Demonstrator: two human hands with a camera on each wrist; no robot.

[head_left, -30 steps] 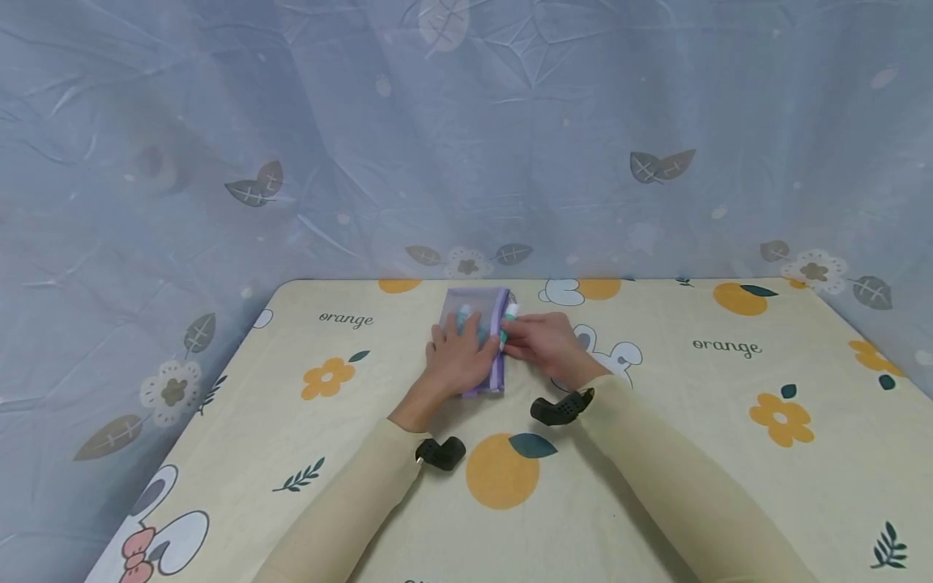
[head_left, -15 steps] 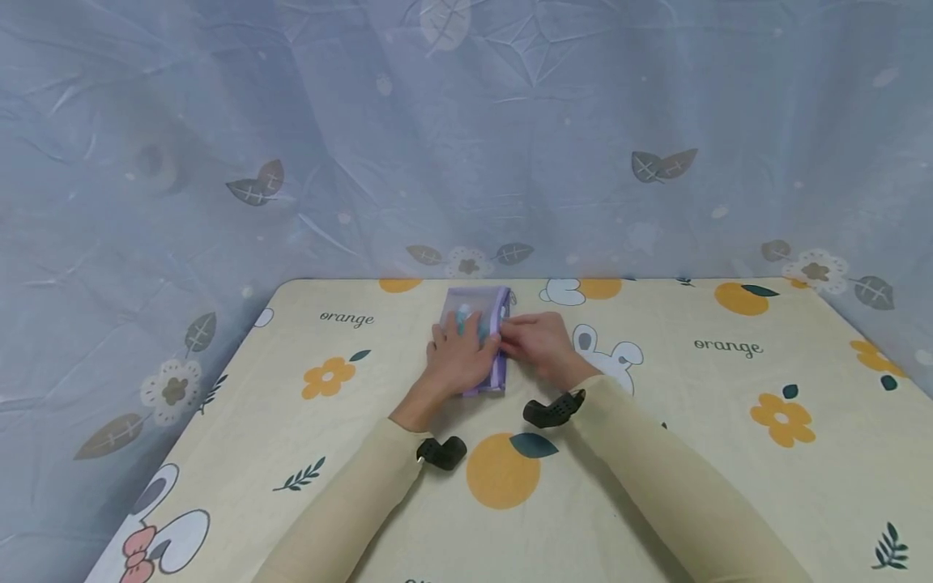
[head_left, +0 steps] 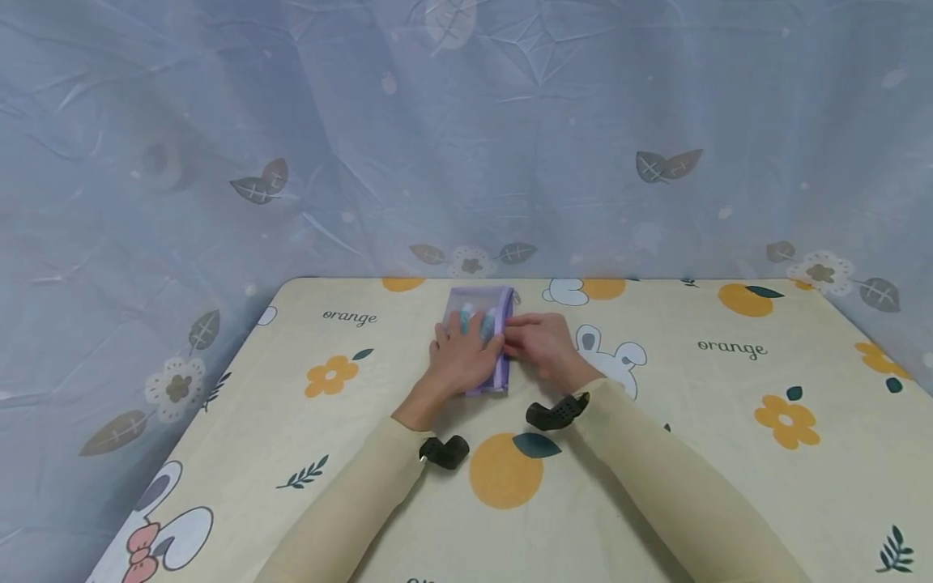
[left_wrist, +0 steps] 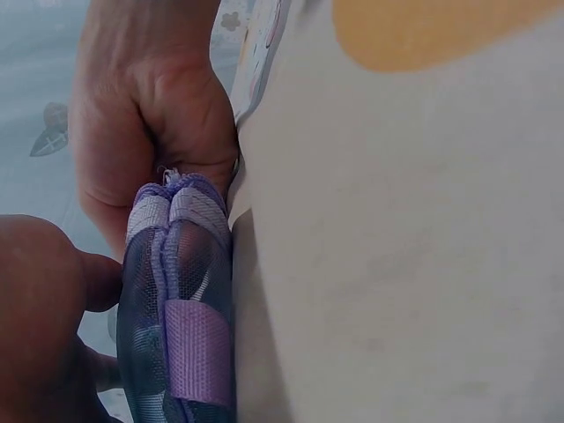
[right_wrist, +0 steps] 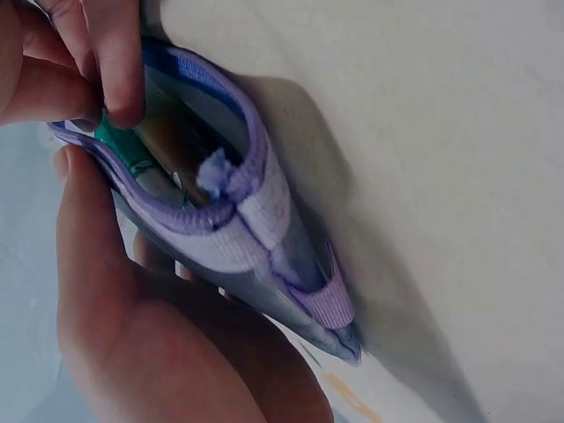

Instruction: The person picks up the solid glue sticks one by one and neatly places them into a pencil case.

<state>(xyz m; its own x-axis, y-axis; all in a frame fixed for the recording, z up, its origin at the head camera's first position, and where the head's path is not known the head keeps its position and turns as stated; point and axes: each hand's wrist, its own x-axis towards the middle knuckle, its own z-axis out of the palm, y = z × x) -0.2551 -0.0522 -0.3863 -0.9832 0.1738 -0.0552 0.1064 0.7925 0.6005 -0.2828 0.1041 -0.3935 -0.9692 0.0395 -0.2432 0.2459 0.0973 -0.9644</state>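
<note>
A purple-trimmed mesh pouch (head_left: 477, 295) lies near the table's far edge with its long zippered side facing right. My left hand (head_left: 462, 360) rests on top of it, fingers spread, the thumb along the outside of the opening's rim. At that opening my right hand (head_left: 543, 344) has its fingers curled. In the right wrist view the pouch mouth gapes, and the right fingertips (right_wrist: 123, 101) pinch the green end of a slim green-and-white tube (right_wrist: 132, 152) lying inside. Pale blue and white tubes (head_left: 466, 312) show through the mesh beside my left fingers.
The table carries a cream cloth (head_left: 619, 502) printed with oranges, flowers and rabbits. A grey-blue patterned curtain (head_left: 466, 146) hangs right behind the far edge. Each wrist wears a black camera (head_left: 445, 452).
The green-and-white tube, held outside the pouch's right edge a second ago, is now within the opening. My right hand has moved slightly left to the rim; my left hand stays on the pouch.
</note>
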